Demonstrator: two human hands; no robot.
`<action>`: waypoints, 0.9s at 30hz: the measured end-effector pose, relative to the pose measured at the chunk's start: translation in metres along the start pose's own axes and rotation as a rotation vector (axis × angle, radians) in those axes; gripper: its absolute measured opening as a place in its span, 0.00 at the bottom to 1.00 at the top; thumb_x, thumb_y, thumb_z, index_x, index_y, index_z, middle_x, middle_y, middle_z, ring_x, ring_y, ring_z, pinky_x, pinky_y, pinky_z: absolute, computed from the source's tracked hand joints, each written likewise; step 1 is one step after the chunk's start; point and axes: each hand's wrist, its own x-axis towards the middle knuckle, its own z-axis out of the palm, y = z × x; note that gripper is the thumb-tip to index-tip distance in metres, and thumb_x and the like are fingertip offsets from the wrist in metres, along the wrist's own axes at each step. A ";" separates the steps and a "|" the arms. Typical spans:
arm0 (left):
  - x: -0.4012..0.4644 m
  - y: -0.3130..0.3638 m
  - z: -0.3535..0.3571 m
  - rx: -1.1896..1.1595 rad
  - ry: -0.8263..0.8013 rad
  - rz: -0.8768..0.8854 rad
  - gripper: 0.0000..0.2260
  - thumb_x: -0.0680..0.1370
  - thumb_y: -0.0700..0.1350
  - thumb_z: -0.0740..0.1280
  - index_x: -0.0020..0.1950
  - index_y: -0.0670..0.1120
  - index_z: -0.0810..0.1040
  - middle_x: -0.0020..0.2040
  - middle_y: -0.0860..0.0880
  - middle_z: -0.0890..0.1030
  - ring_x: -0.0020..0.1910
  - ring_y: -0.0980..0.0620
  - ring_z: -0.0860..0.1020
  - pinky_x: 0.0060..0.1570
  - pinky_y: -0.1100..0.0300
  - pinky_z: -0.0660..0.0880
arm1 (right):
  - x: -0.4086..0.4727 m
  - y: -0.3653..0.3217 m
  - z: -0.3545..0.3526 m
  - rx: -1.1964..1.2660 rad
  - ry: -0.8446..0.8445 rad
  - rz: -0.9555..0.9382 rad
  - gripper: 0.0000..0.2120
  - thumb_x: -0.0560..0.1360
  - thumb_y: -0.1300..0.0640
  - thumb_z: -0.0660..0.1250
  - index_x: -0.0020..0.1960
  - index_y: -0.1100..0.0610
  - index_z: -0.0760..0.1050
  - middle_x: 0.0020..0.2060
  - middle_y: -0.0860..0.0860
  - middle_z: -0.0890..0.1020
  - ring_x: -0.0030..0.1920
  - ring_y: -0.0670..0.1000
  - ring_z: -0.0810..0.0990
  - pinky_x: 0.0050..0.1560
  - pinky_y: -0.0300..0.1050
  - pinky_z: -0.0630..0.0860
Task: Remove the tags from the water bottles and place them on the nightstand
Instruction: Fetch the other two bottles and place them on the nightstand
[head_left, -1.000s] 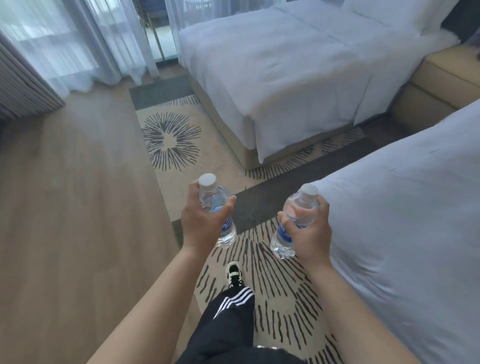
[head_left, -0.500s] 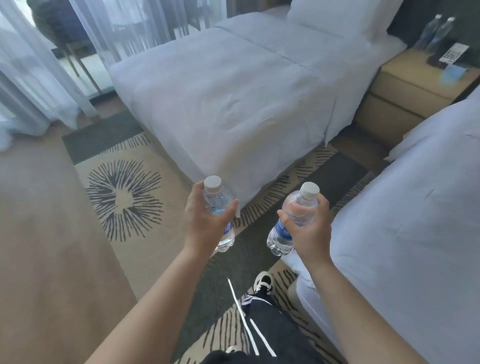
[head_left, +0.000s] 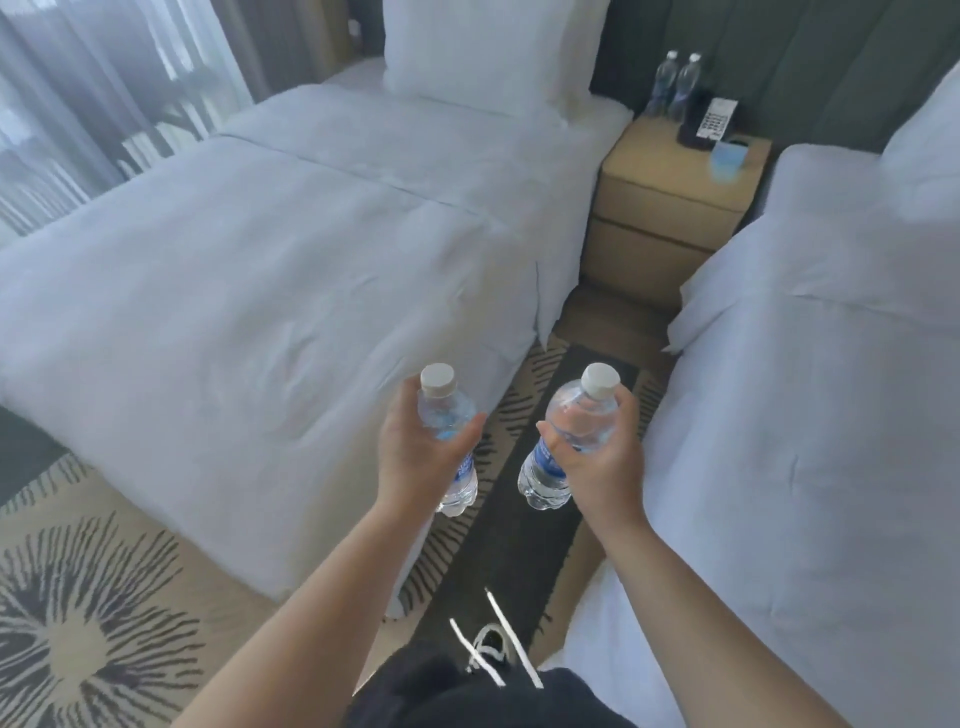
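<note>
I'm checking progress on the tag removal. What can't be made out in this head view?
- Tags: none made out on the left bottle or right bottle; hands cover part of each.
- Nightstand bottles: too small to check for tags.
- Blue item: blurred, unidentifiable.

Both forearms are bare from the near edge of the view up to the wrists, with no sleeve, watch or band showing on either. The left hand (head_left: 415, 457) and the right hand (head_left: 605, 462) wear no gloves or rings that can be made out. Lower down, dark black trousers (head_left: 467, 691) carry thin white side stripes (head_left: 511, 639). A black shoe (head_left: 488, 647) with white markings shows, blurred.
</note>
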 end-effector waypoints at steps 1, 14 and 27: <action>0.020 0.003 0.012 0.003 -0.018 0.012 0.21 0.67 0.53 0.77 0.49 0.65 0.67 0.47 0.59 0.79 0.48 0.58 0.79 0.50 0.48 0.79 | 0.017 0.001 0.001 -0.013 0.023 0.008 0.33 0.66 0.50 0.78 0.64 0.43 0.63 0.55 0.43 0.73 0.54 0.24 0.69 0.42 0.16 0.65; 0.256 0.024 0.175 -0.024 -0.285 0.145 0.22 0.62 0.63 0.72 0.50 0.65 0.65 0.46 0.63 0.76 0.47 0.61 0.77 0.44 0.58 0.77 | 0.238 0.046 0.021 -0.125 0.265 0.137 0.34 0.66 0.50 0.78 0.64 0.42 0.61 0.56 0.40 0.71 0.52 0.31 0.73 0.45 0.16 0.65; 0.488 0.086 0.327 -0.063 -0.434 0.226 0.21 0.66 0.57 0.75 0.50 0.69 0.66 0.47 0.63 0.77 0.47 0.64 0.77 0.42 0.64 0.73 | 0.490 0.061 0.020 -0.132 0.458 0.203 0.35 0.66 0.48 0.77 0.66 0.45 0.63 0.57 0.40 0.73 0.53 0.41 0.75 0.49 0.24 0.70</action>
